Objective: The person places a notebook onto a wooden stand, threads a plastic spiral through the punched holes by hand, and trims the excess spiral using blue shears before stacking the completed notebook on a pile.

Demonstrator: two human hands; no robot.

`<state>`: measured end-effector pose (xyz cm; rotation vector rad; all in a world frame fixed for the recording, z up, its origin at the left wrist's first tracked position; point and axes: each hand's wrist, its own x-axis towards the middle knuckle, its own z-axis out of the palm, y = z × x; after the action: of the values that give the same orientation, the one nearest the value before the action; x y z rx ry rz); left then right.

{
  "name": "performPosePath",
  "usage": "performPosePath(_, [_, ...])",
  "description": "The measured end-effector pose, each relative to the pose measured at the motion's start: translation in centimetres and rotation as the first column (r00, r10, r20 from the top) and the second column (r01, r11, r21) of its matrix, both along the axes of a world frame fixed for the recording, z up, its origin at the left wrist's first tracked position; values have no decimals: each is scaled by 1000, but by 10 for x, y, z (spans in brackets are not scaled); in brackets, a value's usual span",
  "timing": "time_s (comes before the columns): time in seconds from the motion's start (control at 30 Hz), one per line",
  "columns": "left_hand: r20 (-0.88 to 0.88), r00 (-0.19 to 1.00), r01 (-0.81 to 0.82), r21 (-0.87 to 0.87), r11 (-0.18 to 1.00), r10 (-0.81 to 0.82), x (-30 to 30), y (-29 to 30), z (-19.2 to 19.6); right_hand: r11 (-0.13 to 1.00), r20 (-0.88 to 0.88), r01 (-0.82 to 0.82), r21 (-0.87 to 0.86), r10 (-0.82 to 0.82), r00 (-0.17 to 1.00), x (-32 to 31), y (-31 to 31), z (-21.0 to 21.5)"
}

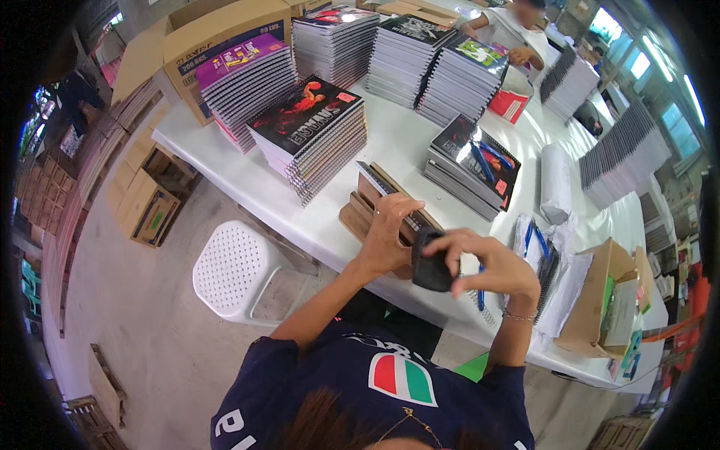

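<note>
Both hands are gripping a small black device [431, 260] over the worktop [405, 142] edge: the left hand [390, 229] at its 10 o'clock, the right hand [487, 262] at 3 o'clock. A brown-backed notebook [386, 196] is lying just behind them, and stacks of spiral notebooks [311, 135] are standing toward 11 o'clock.

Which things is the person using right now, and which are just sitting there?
In use:
left hand on upright notebooks
right hand holding black object

Just sitting:
notebook stacks
blue pens
white stool
cardboard box
paper roll
</note>
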<state>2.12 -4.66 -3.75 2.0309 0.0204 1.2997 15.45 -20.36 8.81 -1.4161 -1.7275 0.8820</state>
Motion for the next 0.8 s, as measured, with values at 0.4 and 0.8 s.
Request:
performPosePath(0.4, [-10, 999, -45, -12, 999, 44, -2, 0, -4, 995, -366, 55, -88, -83, 927, 22, 13, -11])
performPosePath(0.8, [-11, 999, -52, 27, 998, 52, -5, 11, -1, 996, -149, 12, -87, -25, 988, 13, 36, 7])
